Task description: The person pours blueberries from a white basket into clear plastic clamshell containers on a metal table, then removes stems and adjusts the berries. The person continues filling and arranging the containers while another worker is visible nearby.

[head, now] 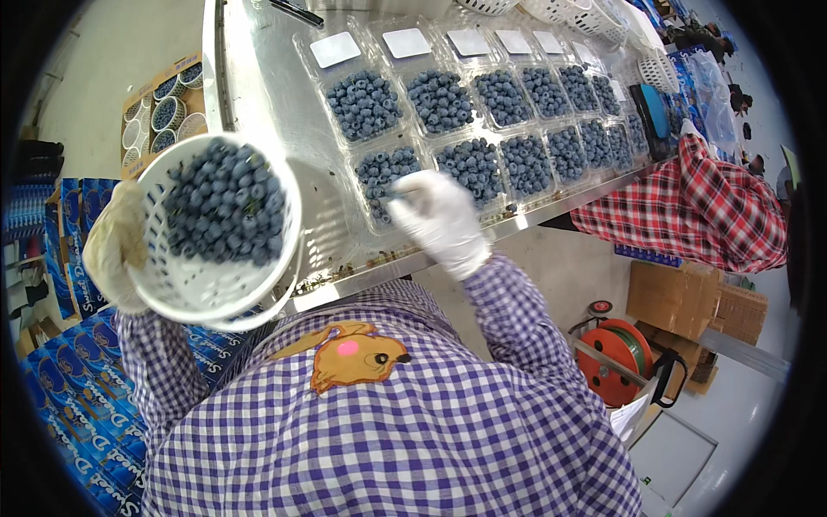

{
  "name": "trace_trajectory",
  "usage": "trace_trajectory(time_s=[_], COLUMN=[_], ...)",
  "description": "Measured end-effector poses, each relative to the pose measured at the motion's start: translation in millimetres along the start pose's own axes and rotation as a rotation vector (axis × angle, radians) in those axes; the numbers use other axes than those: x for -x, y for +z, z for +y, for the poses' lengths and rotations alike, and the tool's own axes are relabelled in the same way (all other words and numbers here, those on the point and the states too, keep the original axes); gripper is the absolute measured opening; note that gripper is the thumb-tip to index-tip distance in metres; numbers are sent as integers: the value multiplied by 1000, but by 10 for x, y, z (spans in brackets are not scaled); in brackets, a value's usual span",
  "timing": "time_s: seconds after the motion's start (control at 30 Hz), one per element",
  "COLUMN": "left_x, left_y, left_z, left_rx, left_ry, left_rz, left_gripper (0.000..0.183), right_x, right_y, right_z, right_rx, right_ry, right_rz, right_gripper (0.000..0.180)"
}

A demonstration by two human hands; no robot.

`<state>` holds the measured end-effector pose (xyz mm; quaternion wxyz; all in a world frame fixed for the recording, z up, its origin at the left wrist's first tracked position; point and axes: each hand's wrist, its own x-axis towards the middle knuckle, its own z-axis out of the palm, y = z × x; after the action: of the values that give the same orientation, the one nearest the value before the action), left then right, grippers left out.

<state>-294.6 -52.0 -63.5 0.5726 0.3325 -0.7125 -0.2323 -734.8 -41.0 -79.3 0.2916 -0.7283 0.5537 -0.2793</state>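
My left hand, in a stained pale glove, grips the side of a white perforated plastic basket. The basket tilts towards me and holds a heap of blueberries. My right hand, in a white glove, is over the nearest clear plastic clamshell, its fingers drawn together and blurred. Whether a berry is pinched between them cannot be made out. Blueberries fill most of that clamshell. Two rows of berry-filled clamshells run off to the right, with pale labels on lids in the far row.
A steel table bears the clamshells, a black pen and more white baskets. Left of it lies a cardboard box of baskets. Blue printed cartons are at lower left. Right stand a person's plaid sleeve and a red reel.
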Motion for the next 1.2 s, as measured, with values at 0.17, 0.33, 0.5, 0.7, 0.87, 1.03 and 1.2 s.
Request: trace_trajectory(time_s=[0.17,0.33,0.5,0.7,0.87,1.03,1.2], left_x=[-157,-416,-396,-657,-688,-999,-991], left_y=[405,672,756,1111,945,1555,2983], left_z=[-519,-800,-1049,-1103,-994,-99,464], left_rx=[-485,-28,-34,-409,-665,-1071,395], left_ry=[185,-110,-178,94,245,214,-825], left_rz=[174,372,478,489,164,217,-25], left_gripper=[26,29,31,30,34,30,36], right_x=[-112,-782,-1128,-1539,-1616,-1434,-1115], right_y=[-739,-1318,-1536,-1572,-1572,-1609,-1253], right_z=[692,1167,1379,1490,1590,1192,705], right_rx=[-74,319,315,562,690,322,-70], right_ry=[237,250,121,-284,-316,-227,-309], right_rz=[363,147,29,-180,-248,-41,-114], right_gripper=[20,29,24,30,26,20,21])
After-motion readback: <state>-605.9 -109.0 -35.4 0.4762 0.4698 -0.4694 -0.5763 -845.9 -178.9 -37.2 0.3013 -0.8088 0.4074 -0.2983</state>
